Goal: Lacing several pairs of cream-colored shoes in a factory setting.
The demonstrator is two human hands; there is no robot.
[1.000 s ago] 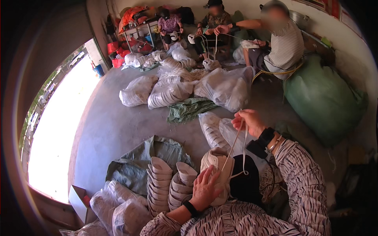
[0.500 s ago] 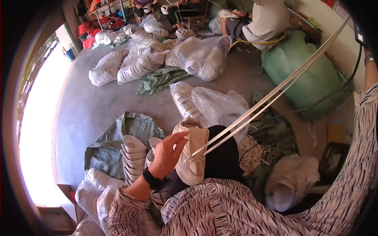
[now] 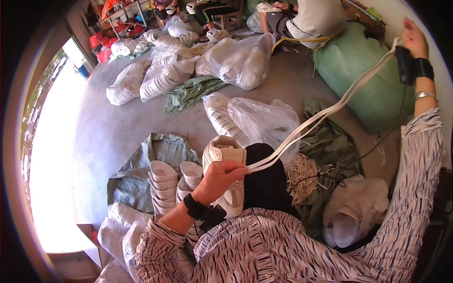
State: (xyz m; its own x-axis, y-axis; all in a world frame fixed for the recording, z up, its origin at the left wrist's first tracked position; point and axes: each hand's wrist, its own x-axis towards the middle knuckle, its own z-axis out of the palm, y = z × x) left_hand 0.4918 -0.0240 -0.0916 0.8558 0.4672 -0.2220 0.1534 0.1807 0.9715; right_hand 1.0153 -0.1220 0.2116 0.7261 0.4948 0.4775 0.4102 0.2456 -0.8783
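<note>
Grey concrete floor (image 3: 118, 127); bagged white shoes (image 3: 236, 61); green sack (image 3: 363, 80).

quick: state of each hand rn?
Left hand: closed on the white shoe, pinning the white lace at its top.
Right hand: raised, holding the lace's far end pulled taut.

Head-worn fisheye looks down, close over lap
</note>
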